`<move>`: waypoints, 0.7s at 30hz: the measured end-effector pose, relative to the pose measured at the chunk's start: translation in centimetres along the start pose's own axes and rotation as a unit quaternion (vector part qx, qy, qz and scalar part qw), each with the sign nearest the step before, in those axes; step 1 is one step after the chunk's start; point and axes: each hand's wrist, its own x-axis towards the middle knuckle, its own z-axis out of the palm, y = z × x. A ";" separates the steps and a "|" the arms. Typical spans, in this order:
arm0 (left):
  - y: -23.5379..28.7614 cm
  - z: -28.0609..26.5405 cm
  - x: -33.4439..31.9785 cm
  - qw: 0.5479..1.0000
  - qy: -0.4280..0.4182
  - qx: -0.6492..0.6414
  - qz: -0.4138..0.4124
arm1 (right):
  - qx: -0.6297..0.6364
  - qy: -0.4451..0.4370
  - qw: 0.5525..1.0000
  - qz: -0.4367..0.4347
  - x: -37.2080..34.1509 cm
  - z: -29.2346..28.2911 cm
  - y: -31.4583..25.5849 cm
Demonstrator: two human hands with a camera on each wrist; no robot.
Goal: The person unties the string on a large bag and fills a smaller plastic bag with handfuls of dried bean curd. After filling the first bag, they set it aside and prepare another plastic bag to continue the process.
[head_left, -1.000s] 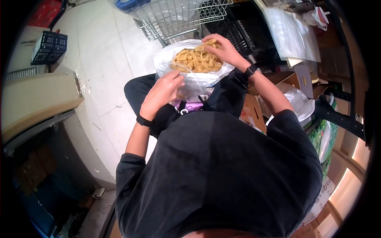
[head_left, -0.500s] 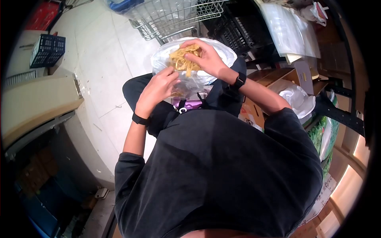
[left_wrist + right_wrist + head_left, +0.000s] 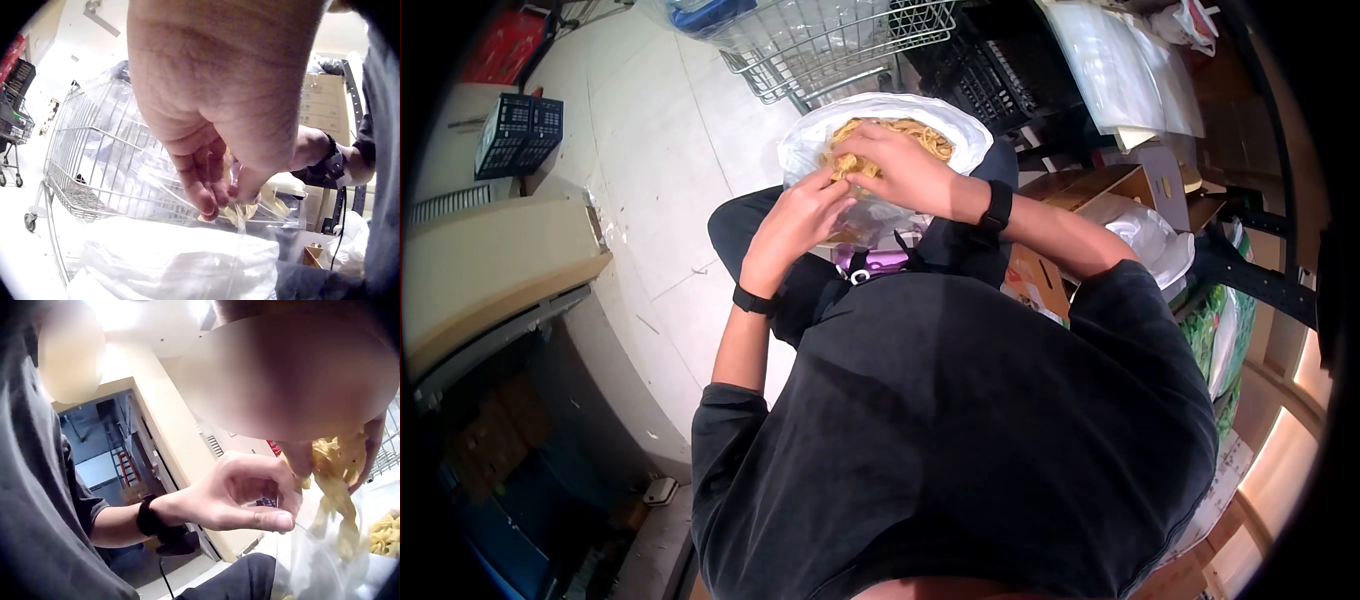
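Note:
A white bag (image 3: 972, 125) lies open across the person's lap, with flat yellow noodle-like strips (image 3: 932, 137) inside. The right hand (image 3: 908, 172) grips a bunch of these strips, which hangs down from its fingers in the right wrist view, over a clear plastic bag (image 3: 303, 565). Thumb and forefinger of the left hand (image 3: 802, 218) pinch the clear bag's edge at its mouth. The two hands are close together above the near left part of the white bag. In the left wrist view, the left hand hides most of the held strips.
A wire shopping cart (image 3: 840, 45) stands just beyond the white bag. Black crates (image 3: 990, 85) are to its right. Cardboard boxes (image 3: 1040, 285) and a white plastic bag (image 3: 1150, 245) sit by the right elbow. A dark crate (image 3: 522, 135) stands far left.
The right hand has lifted a bunch of strips from the bag's right side and brought it left to the left hand. The left hand has stayed nearly still at the clear bag.

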 end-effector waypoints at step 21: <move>0.3 -1.2 -0.6 0.998 -0.050 0.027 -0.017 | -0.100 -0.278 0.954 0.053 4.9 -1.4 0.1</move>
